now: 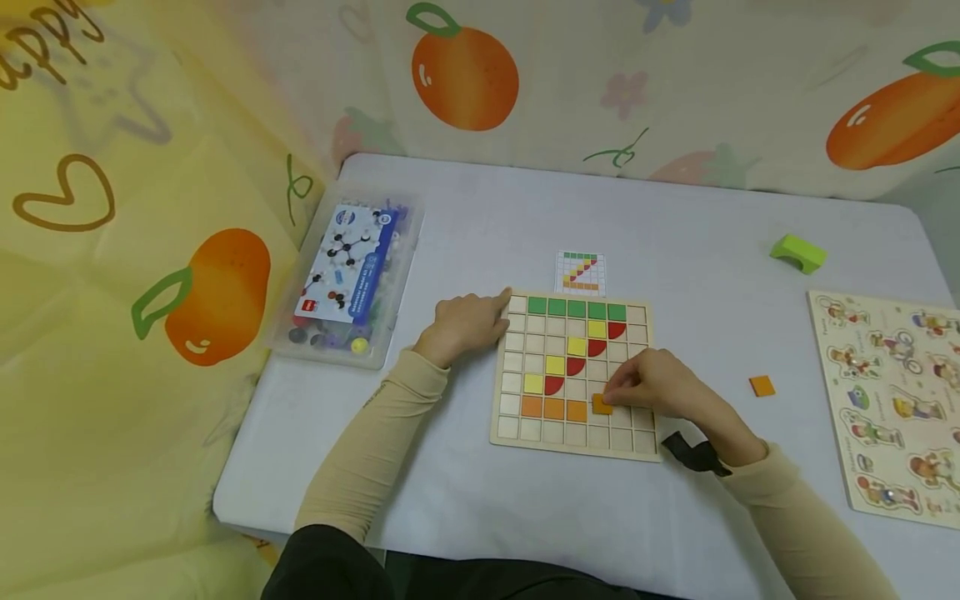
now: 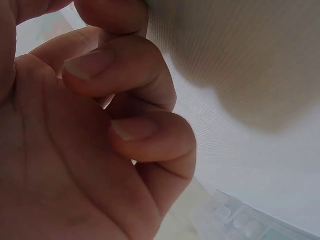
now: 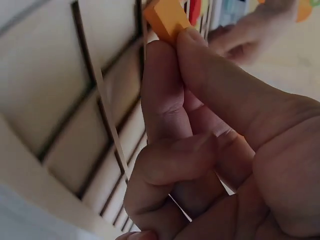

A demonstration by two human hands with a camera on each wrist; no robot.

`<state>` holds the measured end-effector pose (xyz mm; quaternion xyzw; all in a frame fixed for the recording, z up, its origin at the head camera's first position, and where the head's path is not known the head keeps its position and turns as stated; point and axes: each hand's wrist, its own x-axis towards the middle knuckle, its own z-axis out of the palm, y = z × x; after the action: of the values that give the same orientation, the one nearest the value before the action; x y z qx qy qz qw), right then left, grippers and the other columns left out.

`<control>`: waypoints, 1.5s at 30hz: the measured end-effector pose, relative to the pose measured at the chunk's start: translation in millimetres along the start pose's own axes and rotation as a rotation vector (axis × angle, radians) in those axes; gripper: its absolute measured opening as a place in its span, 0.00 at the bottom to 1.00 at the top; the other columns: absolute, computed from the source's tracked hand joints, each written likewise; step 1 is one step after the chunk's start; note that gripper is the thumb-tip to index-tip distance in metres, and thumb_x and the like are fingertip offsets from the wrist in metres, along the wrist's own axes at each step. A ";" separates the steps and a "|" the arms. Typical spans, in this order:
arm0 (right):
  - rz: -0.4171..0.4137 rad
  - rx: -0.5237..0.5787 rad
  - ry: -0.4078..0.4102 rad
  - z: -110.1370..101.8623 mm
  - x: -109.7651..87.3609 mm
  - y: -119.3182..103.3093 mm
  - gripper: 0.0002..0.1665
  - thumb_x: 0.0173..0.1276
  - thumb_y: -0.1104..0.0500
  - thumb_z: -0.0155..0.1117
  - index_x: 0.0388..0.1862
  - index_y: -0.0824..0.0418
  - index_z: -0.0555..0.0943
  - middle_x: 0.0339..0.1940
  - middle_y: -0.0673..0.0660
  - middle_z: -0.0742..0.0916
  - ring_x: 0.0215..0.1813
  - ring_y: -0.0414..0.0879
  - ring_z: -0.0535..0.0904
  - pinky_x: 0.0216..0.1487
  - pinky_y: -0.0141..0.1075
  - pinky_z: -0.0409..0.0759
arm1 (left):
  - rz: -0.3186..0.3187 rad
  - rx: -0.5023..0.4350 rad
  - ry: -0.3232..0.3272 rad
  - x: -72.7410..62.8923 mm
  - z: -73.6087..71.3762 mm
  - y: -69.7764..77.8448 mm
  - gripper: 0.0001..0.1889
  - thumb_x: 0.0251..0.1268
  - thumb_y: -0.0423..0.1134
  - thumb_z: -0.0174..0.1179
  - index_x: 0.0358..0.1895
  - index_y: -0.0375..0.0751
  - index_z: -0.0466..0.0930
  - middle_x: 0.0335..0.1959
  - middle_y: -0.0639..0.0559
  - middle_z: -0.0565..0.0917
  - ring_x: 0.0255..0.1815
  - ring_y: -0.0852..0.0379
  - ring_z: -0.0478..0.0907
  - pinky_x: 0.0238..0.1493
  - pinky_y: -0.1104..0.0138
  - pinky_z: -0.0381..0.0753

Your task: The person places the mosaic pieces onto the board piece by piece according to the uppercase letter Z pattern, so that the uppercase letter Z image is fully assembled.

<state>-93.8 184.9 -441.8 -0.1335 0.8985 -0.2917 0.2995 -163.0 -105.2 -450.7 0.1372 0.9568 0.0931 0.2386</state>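
Observation:
A wooden grid board [image 1: 519, 452] lies on the table with rows of coloured tiles set in its cells. Along its top run green squares [image 1: 577, 308]; a diagonal of yellow squares [image 1: 555, 365] and red quarter-circles [image 1: 575, 367] steps down to orange squares [image 1: 553, 408]. My right hand [image 1: 660, 383] pinches an orange square tile [image 3: 169, 19] between thumb and fingertips, tilted close over the cell right of that orange row. At the board's upper left corner my left hand [image 1: 468, 325] touches the edge with index finger and thumb. Its other fingers [image 2: 135, 70] are bent toward the palm, holding nothing.
A pattern card [image 1: 581, 273] lies just behind the board. One loose orange tile [image 1: 762, 386] is to the right, near a wooden picture puzzle [image 1: 832, 400]. A green arched block [image 1: 798, 252] sits behind them. On the left stands a clear plastic box [image 1: 378, 333] of model parts.

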 end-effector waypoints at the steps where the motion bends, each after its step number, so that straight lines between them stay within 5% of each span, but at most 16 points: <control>1: -0.008 -0.007 -0.004 1.7 0.2 -0.7 0.10 0.64 0.54 0.77 0.34 0.60 0.92 0.26 0.50 0.90 0.31 0.41 0.74 0.29 0.29 0.68 | 0.004 0.000 0.006 0.2 0.2 0.0 0.31 0.81 0.50 0.47 0.83 0.57 0.57 0.62 0.38 0.85 0.46 0.44 0.85 0.46 0.48 0.82; 17: -0.018 -0.121 0.030 9.9 3.2 -1.2 0.09 0.58 0.54 0.81 0.25 0.54 0.88 0.20 0.46 0.84 0.28 0.40 0.74 0.32 0.31 0.70 | 0.004 -0.013 -0.007 1.4 -0.3 0.4 0.32 0.80 0.51 0.48 0.83 0.58 0.56 0.66 0.40 0.83 0.52 0.42 0.85 0.49 0.48 0.81; 26: -0.013 -0.054 0.060 5.2 -4.0 9.6 0.10 0.63 0.52 0.77 0.34 0.57 0.93 0.29 0.50 0.92 0.33 0.40 0.75 0.31 0.29 0.69 | 0.008 -0.010 0.009 1.6 -0.5 -1.3 0.31 0.80 0.50 0.47 0.83 0.58 0.57 0.66 0.40 0.83 0.49 0.41 0.85 0.47 0.48 0.82; 37: 0.219 -0.208 0.290 -43.9 -28.8 63.8 0.20 0.68 0.46 0.72 0.47 0.60 0.91 0.52 0.69 0.90 0.48 0.64 0.85 0.35 0.37 0.74 | 0.013 -0.018 -0.006 1.6 0.3 -2.1 0.32 0.80 0.51 0.48 0.83 0.57 0.56 0.67 0.41 0.83 0.52 0.42 0.85 0.50 0.47 0.81; 45: 0.425 -0.240 0.259 -72.8 -55.2 102.5 0.30 0.67 0.40 0.69 0.55 0.62 0.87 0.53 0.71 0.88 0.46 0.68 0.83 0.33 0.45 0.72 | 0.018 -0.011 0.007 1.9 0.6 -3.2 0.32 0.80 0.51 0.49 0.83 0.57 0.57 0.65 0.40 0.84 0.52 0.42 0.86 0.48 0.47 0.83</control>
<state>-102.1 321.5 -431.0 0.0617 0.9654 -0.1283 0.2185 -164.9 -107.6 -452.9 0.1444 0.9559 0.1010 0.2351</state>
